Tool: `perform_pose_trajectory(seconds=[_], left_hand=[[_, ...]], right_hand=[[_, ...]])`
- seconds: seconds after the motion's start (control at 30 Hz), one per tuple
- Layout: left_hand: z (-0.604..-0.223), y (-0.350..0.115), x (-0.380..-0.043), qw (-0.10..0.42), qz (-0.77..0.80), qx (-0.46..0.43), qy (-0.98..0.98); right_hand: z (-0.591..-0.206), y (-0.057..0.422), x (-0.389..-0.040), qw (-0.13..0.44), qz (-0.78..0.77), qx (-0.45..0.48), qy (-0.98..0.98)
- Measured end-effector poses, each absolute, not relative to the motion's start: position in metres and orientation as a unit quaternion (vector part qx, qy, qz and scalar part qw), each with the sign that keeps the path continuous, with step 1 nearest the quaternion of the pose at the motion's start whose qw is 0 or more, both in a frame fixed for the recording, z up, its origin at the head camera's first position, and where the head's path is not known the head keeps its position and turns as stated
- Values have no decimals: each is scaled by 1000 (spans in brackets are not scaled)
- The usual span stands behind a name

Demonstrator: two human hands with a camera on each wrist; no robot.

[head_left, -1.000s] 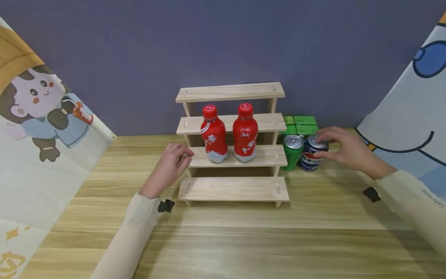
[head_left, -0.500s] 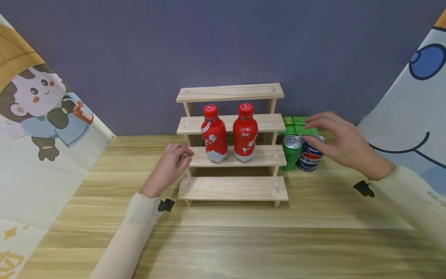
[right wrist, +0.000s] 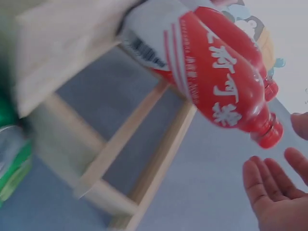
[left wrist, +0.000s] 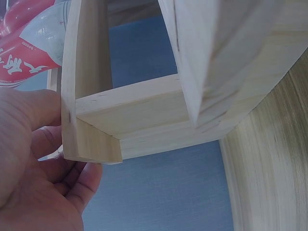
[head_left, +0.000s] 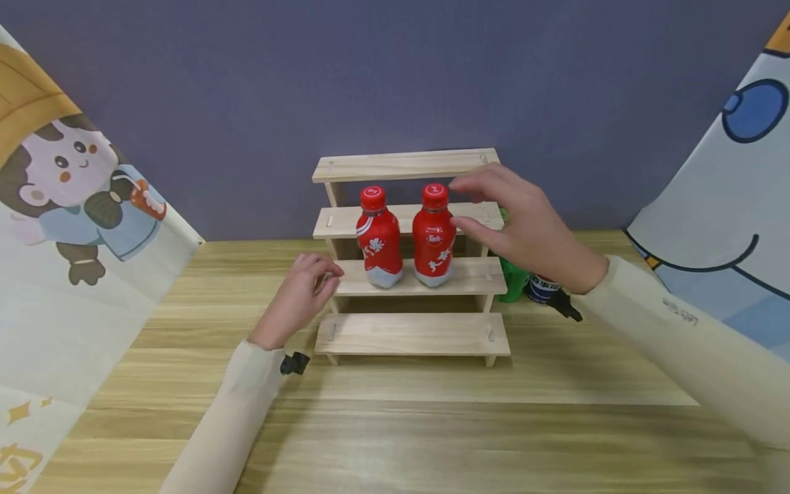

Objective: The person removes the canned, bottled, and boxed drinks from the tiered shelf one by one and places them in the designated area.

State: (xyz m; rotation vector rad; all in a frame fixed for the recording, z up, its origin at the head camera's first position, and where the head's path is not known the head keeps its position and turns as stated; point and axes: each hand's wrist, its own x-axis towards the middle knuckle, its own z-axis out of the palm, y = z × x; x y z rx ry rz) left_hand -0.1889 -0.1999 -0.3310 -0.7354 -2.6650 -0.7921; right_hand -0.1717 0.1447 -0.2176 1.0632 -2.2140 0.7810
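Observation:
Two red bottles with white lettering, the left bottle (head_left: 379, 240) and the right bottle (head_left: 434, 237), stand upright side by side on the second-lowest step of a stepped wooden rack (head_left: 412, 335). My left hand (head_left: 297, 298) is at the left end of that step; in the left wrist view its thumb and curled fingers (left wrist: 86, 185) grip the board's end. Beside the right bottle's cap and neck hovers my right hand (head_left: 524, 219), thumb and fingers spread apart. In the right wrist view a gap shows between the fingers (right wrist: 274, 183) and the red cap (right wrist: 268, 137).
Right of the rack, partly hidden behind my right hand and wrist, stand a green can (head_left: 513, 283) and a dark blue can (head_left: 541, 289). A grey-blue wall (head_left: 395, 75) rises behind the rack. Printed panels flank the wooden table (head_left: 395, 439).
My right hand has let go of the dark blue can and moved left and up to the right bottle. The left hand and the bottles stay where they were.

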Motion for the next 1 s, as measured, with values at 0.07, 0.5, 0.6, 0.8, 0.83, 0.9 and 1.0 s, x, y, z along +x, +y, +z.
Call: perform_pose_trajectory(seconds=[0.07,0.5,0.6,0.8,0.83,0.9,1.0], left_hand=[[-331,-200,-189,131,-273,-252,-919],[-331,-201,-188,135,-276,-255,-917],[-331,-201,-188,136,-275,-255,-917],[-331,-200,-188,136,-275,-259,-916],[-331,-200,-188,136,-276,-260,-915],[-331,-200,-188,136,-277,-259,-915],[-332,-201,-187,136,-280,-257,-915]], right_hand=[[-214,135,-176,263,290,394,-832],[-219,121,-181,308,308,400,-806],[-218,127,-176,325,322,398,-795],[-202,154,-158,357,269,390,-806],[-198,160,-154,361,255,392,-807],[-193,172,-145,368,237,396,-807],[-191,189,-133,365,219,402,-811]])
